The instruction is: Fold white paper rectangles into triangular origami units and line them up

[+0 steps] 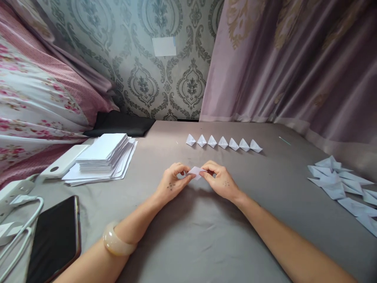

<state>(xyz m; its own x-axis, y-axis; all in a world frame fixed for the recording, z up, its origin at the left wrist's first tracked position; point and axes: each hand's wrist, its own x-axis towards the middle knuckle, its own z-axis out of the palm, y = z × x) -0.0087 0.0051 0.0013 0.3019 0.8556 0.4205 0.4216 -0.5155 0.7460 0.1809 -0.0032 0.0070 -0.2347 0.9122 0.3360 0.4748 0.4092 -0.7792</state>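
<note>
A small folded white paper (195,171) is held just above the grey cloth, between my two hands. My left hand (173,181) pinches its left corner between thumb and fingers. On the opposite corner, my right hand (220,181) has a similar pinch. Beyond them stands a row of several folded paper boats (222,142), each with a pointed peak. More folded white papers (332,181) lie in a loose heap at the far right. The underside of the held paper is hidden.
At left, a stack of white paper sheets (101,151) sits beside a white device (64,161). Nearer are a dark phone (54,236) and a white power strip (14,194) with cables. A black folded cloth (120,124) lies at the back. Curtains (250,78) hang at the right.
</note>
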